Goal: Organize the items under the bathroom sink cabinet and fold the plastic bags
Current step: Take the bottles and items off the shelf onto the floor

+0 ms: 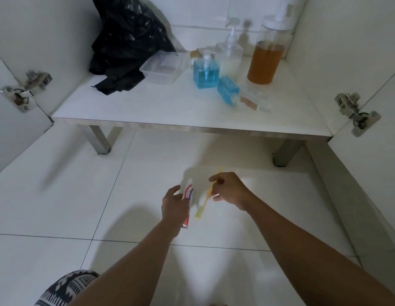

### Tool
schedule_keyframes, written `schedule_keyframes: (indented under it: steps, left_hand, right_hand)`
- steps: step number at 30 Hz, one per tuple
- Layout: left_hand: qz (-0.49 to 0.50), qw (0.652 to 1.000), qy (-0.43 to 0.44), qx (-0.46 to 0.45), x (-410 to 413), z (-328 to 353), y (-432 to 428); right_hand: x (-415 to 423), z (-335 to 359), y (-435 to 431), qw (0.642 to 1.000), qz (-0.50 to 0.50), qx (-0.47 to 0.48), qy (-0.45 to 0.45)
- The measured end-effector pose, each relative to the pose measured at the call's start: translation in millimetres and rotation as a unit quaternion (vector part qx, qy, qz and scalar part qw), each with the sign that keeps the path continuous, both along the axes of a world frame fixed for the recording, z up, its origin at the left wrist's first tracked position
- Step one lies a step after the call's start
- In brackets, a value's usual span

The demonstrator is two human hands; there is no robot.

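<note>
Starting left: the open cabinet door sticks out, an edge to mind when reaching in. The black plastic bag is heaped in the shelf's back-left corner, crumpled. It's probably light, limp and slippery, so take it by a corner and flatten it before folding. The clear tub sits just beside it and looks rigid and light.

Over the floor in front of the shelf, the left hand has its fingers curled round the toothpaste tube, which is soft and squeezable. The right hand pinches the yellow toothbrush at the handle, stiff and thin.

Right side of the shelf: a blue pump bottle stands upright and a second blue bottle lies tipped in front of it. The amber jar is roughly half full, likely heavy, and should be gripped round the body. The shelf's front-left is open room. The right door is also ajar.
</note>
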State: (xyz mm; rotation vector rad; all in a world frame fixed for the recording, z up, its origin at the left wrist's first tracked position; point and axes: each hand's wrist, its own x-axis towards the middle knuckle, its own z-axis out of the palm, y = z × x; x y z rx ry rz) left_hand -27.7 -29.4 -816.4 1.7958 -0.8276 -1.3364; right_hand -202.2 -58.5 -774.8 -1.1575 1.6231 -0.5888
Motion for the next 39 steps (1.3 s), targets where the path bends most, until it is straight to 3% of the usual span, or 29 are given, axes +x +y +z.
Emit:
schedule_keyframes:
  steps: [6, 11, 13, 15, 24, 35, 39]
  left_hand:
    - [0.006, 0.999, 0.042, 0.010, 7.2, -6.6, -13.4]
    - [0.004, 0.998, 0.058, 0.026, 6.8, -13.4, -21.1]
    - [0.005, 0.998, 0.050, 0.030, 7.9, -14.2, -22.9]
    - [0.003, 0.999, 0.039, 0.027, 9.0, -15.2, -24.6]
    - [-0.018, 0.998, -0.024, 0.051, 18.7, -17.2, -26.2]
    - [-0.115, 0.967, -0.225, 0.006, 22.4, -2.1, -21.9]
    - [-0.117, 0.946, -0.288, -0.088, 17.1, 19.3, -23.3]
  right_hand:
    - [0.1, -16.0, -14.2, 0.985, -0.027, -0.119, 0.125]
    - [8.9, -24.9, -17.2, 0.980, -0.075, -0.115, 0.145]
    - [11.4, -28.8, -16.3, 0.966, -0.008, -0.102, 0.237]
    - [18.8, -31.9, -13.7, 0.957, 0.058, -0.081, 0.273]
    - [42.2, -40.3, -11.0, 0.958, 0.146, -0.003, 0.246]
    - [47.9, -50.4, -3.0, 0.955, 0.121, -0.089, 0.256]
    - [42.0, -33.8, -4.9, 0.955, 0.071, -0.151, 0.246]
